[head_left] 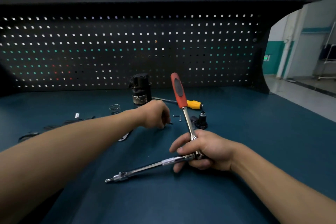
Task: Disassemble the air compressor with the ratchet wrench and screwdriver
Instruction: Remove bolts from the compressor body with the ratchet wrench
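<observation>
Fingers (pixel 179 146) of my right hand (pixel 209 151) curl tight round the ratchet (pixel 188 123) at its head. This is well nearer me than the compressor (pixel 141 89) and a little to its right. The ratchet's red grip stands up and leans slightly left. Its bar (pixel 145 168) runs long and low from my fist, down and to the left, with the tip just above the mat (pixel 236 178).

My left hand (pixel 154 114) hangs just in front of the compressor, fingers curled down and pinching a dark piece (pixel 171 123).

The compressor stands upright at the back, against the pegboard (pixel 127 45). Right of it lies the screwdriver (pixel 194 104), shaft pointing back towards it. Two screws (pixel 177 116) and a black fitting (pixel 201 121) lie just in front of the screwdriver. A spring (pixel 115 108) sits left of the compressor.

Open mat spreads in front of the compressor towards me. The bench edge (pixel 300 104) runs well off to its right.
</observation>
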